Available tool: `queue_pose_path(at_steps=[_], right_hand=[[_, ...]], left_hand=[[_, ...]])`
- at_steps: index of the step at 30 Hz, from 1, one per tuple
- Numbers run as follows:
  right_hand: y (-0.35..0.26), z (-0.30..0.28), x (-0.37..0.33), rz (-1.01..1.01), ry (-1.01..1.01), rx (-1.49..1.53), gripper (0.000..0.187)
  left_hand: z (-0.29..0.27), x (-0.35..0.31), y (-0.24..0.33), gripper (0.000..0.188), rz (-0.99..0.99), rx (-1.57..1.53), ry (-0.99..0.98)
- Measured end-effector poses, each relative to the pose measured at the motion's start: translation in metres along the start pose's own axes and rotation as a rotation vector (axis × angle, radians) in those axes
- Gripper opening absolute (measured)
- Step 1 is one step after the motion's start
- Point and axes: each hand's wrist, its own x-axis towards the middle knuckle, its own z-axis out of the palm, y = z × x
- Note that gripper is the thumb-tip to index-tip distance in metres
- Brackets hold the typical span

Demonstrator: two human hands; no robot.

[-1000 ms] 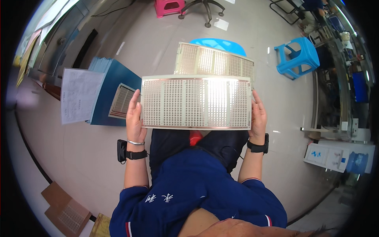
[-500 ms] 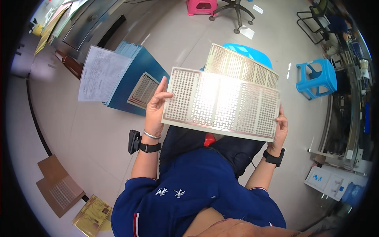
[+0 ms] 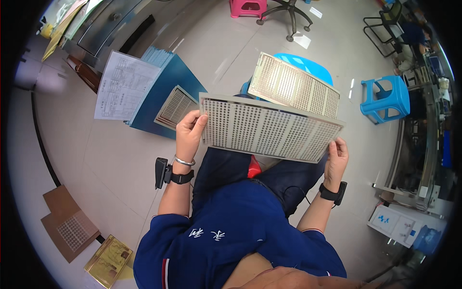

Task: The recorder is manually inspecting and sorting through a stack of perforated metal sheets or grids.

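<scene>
Left hand (image 3: pixel 189 131): grips panel's (image 3: pixel 269 129) left end
Right hand (image 3: pixel 338 156): grips its right end
Second panel (image 3: pixel 296 85): upper centre, right

Floor (image 3: pixel 211 48): pale tiles, bearing a pink stool (image 3: pixel 249 6), a wheeled chair base (image 3: pixel 290 8) and, at right, a blue stool (image 3: pixel 400 98).
Nearer stool (image 3: pixel 308 69): a pale perforated panel (image 3: pixel 296 87) across its seat.
Teal stack (image 3: pixel 153 107): small grid panel (image 3: pixel 178 107) on top.
</scene>
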Motion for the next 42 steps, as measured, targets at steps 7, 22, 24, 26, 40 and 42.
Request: queue_pose_path(at_steps=[7, 22, 24, 26, 40, 42], right_hand=[[-0.004, 0.009, -0.001, 0.161, -0.048, 0.044, 0.021], [0.004, 0.008, 0.001, 0.243, -0.095, 0.169, 0.031], [0.000, 0.010, 0.000, 0.253, -0.109, 0.167, 0.032], [0.001, 0.010, 0.000, 0.231, -0.086, 0.169, 0.032], [-0.002, 0.010, 0.000, -0.182, -0.277, 0.453, 0.019], [0.002, 0.006, -0.001, -0.170, -0.319, 0.445, 0.019]], left_hand=[[0.005, -0.002, -0.005, 0.018, -0.260, -0.331, -0.046], [0.008, -0.002, -0.003, 0.033, -0.317, -0.442, -0.027], [0.007, -0.002, -0.001, 0.035, -0.307, -0.465, -0.022], [0.006, -0.002, 0.002, 0.030, -0.316, -0.471, -0.046], [0.017, 0.001, 0.000, 0.014, -0.013, -0.704, -0.093], [0.014, 0.003, -0.003, 0.015, -0.009, -0.785, -0.115]])
